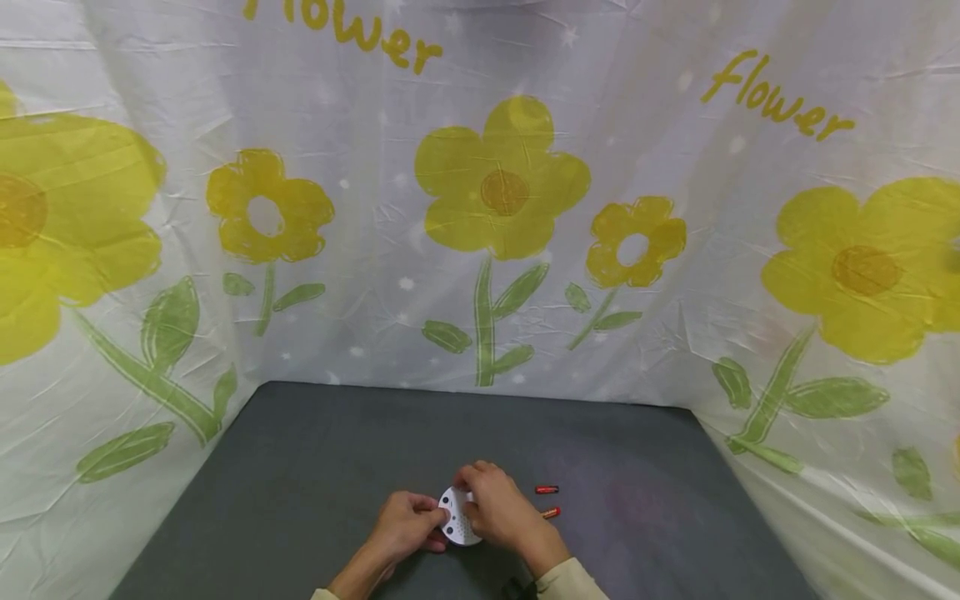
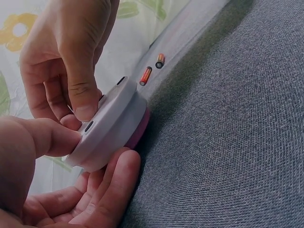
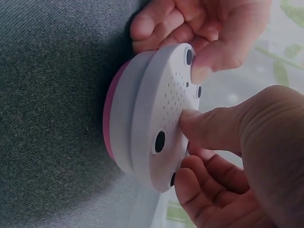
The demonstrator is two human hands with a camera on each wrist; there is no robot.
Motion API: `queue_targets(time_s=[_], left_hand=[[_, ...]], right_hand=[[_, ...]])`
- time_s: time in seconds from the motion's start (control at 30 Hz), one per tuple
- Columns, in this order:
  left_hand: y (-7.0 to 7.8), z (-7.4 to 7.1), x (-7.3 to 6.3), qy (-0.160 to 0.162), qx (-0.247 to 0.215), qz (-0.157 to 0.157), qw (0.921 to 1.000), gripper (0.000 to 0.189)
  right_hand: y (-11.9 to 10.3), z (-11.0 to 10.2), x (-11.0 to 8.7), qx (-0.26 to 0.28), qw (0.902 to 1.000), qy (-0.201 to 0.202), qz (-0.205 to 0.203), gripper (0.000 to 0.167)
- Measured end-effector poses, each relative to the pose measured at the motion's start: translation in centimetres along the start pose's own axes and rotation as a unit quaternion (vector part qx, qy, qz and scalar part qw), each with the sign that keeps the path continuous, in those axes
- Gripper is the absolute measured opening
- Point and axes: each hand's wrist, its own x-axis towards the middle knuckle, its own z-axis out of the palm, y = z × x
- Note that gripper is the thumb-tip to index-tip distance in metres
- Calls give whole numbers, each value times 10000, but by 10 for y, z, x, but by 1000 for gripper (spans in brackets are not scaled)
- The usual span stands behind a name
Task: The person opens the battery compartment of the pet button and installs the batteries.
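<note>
A round white device [image 1: 455,523], with small holes and dark round feet on its upward face, is tilted on the table. Its lower rim shows pink in the right wrist view. My left hand [image 1: 405,525] grips its edge, thumb on the holed face and fingers beneath. My right hand [image 1: 497,506] holds the other side; its thumb [image 3: 209,126] presses the face and its curled fingers sit by the rim. Part of the face is hidden behind the right hand. Two red-and-black batteries, a farther one [image 1: 547,490] and a nearer one [image 1: 551,512], lie right of the hands.
The dark grey cloth-covered table [image 1: 337,450] extends around the hands. White curtains [image 1: 360,250] with printed yellow flowers hang along its back and both sides. A small dark object [image 1: 516,588] shows near the right sleeve.
</note>
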Motion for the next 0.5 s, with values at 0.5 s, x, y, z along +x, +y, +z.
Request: queue_targets(time_s=[0.5], left_hand=[[-5, -1, 2, -76, -96, 68, 9999, 25]], right_hand=[[-2, 2, -2, -91, 9994, 318, 87, 20]])
